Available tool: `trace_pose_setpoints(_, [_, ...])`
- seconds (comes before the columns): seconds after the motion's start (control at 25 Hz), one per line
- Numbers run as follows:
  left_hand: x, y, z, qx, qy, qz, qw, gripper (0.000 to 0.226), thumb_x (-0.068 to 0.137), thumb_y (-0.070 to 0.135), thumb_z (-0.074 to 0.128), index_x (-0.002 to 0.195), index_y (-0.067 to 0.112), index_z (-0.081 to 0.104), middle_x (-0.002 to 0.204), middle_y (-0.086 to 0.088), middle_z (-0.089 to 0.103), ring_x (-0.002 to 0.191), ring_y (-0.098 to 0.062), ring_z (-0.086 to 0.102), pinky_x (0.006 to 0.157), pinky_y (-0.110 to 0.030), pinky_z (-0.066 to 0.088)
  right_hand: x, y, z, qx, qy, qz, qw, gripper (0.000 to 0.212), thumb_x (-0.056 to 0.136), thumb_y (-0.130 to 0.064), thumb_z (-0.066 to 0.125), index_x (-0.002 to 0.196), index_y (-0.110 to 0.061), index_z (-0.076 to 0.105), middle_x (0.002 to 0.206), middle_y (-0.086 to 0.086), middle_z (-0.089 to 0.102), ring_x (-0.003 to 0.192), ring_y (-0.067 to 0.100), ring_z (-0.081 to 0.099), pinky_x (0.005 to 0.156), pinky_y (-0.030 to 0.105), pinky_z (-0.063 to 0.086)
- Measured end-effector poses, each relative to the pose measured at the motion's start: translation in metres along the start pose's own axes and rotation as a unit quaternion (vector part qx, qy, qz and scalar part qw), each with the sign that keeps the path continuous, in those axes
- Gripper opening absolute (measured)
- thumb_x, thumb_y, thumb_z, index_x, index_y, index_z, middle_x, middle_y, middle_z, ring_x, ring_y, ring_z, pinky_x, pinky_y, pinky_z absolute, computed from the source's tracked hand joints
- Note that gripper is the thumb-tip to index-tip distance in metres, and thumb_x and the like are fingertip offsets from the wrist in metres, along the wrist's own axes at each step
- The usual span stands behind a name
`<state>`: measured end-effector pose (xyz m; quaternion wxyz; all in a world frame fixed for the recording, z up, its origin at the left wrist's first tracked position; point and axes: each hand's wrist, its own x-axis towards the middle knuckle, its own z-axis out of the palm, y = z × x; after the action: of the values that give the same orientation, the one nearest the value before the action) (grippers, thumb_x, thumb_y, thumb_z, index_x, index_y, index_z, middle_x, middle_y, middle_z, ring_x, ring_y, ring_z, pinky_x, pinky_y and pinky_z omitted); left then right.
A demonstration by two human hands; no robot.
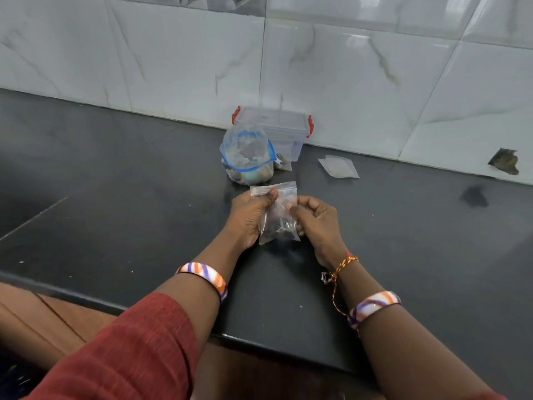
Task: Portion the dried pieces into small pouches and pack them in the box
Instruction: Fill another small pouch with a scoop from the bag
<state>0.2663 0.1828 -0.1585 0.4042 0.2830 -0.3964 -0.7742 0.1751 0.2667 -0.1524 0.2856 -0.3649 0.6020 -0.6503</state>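
Note:
A small clear pouch (279, 223) with dark dried pieces at its bottom stands upright between my hands above the black counter. My left hand (249, 216) pinches its top left edge near the zip strip. My right hand (315, 219) grips its right side with the fingertips. Behind them sits a larger clear bag with a blue zip rim (247, 157), open at the top and holding more dried pieces. A clear plastic box with red latches (277, 127) stands against the wall, its lid on. A filled small pouch (283, 163) lies beside the big bag.
An empty-looking flat pouch (339, 166) lies on the counter (115, 183) to the right of the box. A chipped, dark hole (504, 161) shows in the tiled wall at the far right. The counter's front edge runs below my forearms.

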Motion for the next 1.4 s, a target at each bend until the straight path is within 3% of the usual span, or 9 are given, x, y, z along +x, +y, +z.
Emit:
trace_pose_setpoints(0.12, [-0.008, -0.015, 0.015, 0.059, -0.023, 0.021, 0.998, 0.013, 0.088, -0.001, 0.056, 0.099, -0.002, 0.062, 0.089, -0.018, 0.065, 0.076, -0.025, 0.063, 0.073, -0.037, 0.056, 0.002, 0.007, -0.008, 0.068, 0.036, -0.006, 0.997, 0.009, 0.086, -0.007, 0.062, 0.08, -0.007, 0.068, 0.079, 0.017, 0.063, 0.072, 0.024, 0.058, 0.069, 0.035, 0.053])
trace_pose_setpoints(0.32, [-0.01, -0.02, 0.017, 0.103, 0.026, 0.083, 0.991, 0.011, 0.079, -0.005, 0.066, 0.082, 0.006, 0.067, 0.077, -0.01, 0.071, 0.066, -0.017, 0.068, 0.068, -0.032, 0.06, 0.006, 0.015, -0.014, 0.105, 0.049, 0.009, 0.993, 0.012, 0.084, -0.003, 0.064, 0.074, -0.007, 0.066, 0.074, 0.014, 0.064, 0.074, 0.025, 0.06, 0.081, 0.049, 0.053])
trace_pose_setpoints(0.68, [-0.01, -0.023, 0.016, 0.151, 0.01, 0.106, 0.983, 0.013, 0.081, -0.004, 0.065, 0.077, 0.008, 0.068, 0.068, -0.004, 0.071, 0.066, -0.016, 0.067, 0.072, -0.037, 0.058, 0.01, 0.019, -0.016, 0.107, 0.028, 0.013, 0.994, 0.012, 0.086, -0.002, 0.061, 0.081, -0.011, 0.067, 0.084, 0.011, 0.066, 0.086, 0.026, 0.062, 0.085, 0.048, 0.054])
trace_pose_setpoints(0.76, [-0.01, -0.023, 0.015, 0.145, 0.005, 0.116, 0.983, 0.014, 0.082, -0.003, 0.063, 0.078, 0.01, 0.068, 0.069, -0.001, 0.072, 0.068, -0.014, 0.068, 0.072, -0.034, 0.059, 0.01, 0.021, -0.016, 0.119, 0.042, 0.014, 0.992, 0.008, 0.085, -0.001, 0.061, 0.089, -0.004, 0.068, 0.086, 0.012, 0.066, 0.087, 0.026, 0.062, 0.085, 0.045, 0.055])
trace_pose_setpoints(0.88, [-0.008, -0.021, 0.014, 0.104, 0.011, 0.111, 0.988, 0.017, 0.083, -0.006, 0.06, 0.086, 0.01, 0.064, 0.08, -0.007, 0.071, 0.073, -0.016, 0.067, 0.073, -0.033, 0.058, 0.01, 0.021, -0.015, 0.16, 0.045, 0.009, 0.986, 0.024, 0.085, 0.005, 0.058, 0.109, 0.009, 0.061, 0.086, 0.009, 0.067, 0.077, 0.017, 0.065, 0.077, 0.031, 0.057])
trace_pose_setpoints(0.96, [-0.008, -0.02, 0.013, 0.081, 0.027, 0.095, 0.992, 0.019, 0.082, -0.009, 0.06, 0.089, 0.008, 0.06, 0.084, -0.011, 0.068, 0.074, -0.018, 0.067, 0.071, -0.032, 0.059, 0.011, 0.021, -0.016, 0.164, 0.045, 0.02, 0.985, 0.028, 0.084, 0.008, 0.058, 0.112, 0.011, 0.058, 0.086, 0.009, 0.067, 0.075, 0.016, 0.065, 0.076, 0.03, 0.057])
trace_pose_setpoints(1.2, [-0.01, -0.019, 0.015, 0.065, -0.011, 0.092, 0.994, 0.017, 0.083, -0.01, 0.058, 0.087, 0.005, 0.064, 0.068, 0.0, 0.074, 0.064, -0.011, 0.07, 0.068, -0.028, 0.06, 0.01, 0.017, -0.016, 0.156, 0.042, 0.03, 0.986, 0.01, 0.086, 0.001, 0.059, 0.084, -0.006, 0.065, 0.081, 0.01, 0.066, 0.075, 0.02, 0.062, 0.083, 0.044, 0.053])
trace_pose_setpoints(1.4, [-0.009, -0.019, 0.013, 0.09, -0.014, 0.095, 0.991, 0.013, 0.083, -0.006, 0.06, 0.084, 0.006, 0.066, 0.068, 0.0, 0.073, 0.065, -0.01, 0.07, 0.064, -0.026, 0.059, 0.012, 0.021, -0.016, 0.149, 0.039, 0.029, 0.988, 0.012, 0.088, -0.001, 0.057, 0.084, -0.008, 0.065, 0.083, 0.013, 0.066, 0.082, 0.027, 0.061, 0.086, 0.049, 0.052])
